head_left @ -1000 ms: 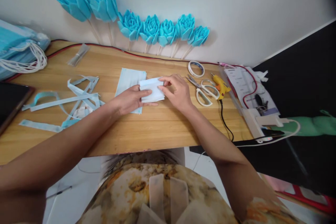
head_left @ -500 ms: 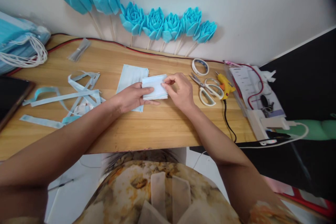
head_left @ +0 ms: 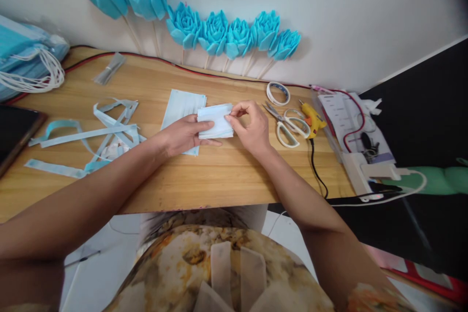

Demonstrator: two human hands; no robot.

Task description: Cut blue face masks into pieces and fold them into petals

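A folded pale blue face mask piece (head_left: 216, 119) is held between both hands above the table. My left hand (head_left: 188, 135) grips its left side, thumb on top and fingers underneath. At its right edge my right hand (head_left: 250, 126) pinches the material between thumb and fingertips. Partly beneath my left hand lies another flat light blue mask piece (head_left: 183, 107) on the wood. To the left is a tangle of cut blue mask strips (head_left: 89, 136). On the right rest open scissors (head_left: 288, 124) with white handles, close to a yellow glue gun (head_left: 312, 119).
Several blue flowers (head_left: 214, 34) on sticks lean along the wall. A roll of tape (head_left: 278, 93) sits behind the scissors. A bag of masks (head_left: 29, 58) and a dark tablet (head_left: 16, 131) occupy the left; a power strip (head_left: 360, 175) lies by the right edge of the table (head_left: 226, 180).
Both hands and the folded mask piece hold almost the same position. The view has shifted very slightly.
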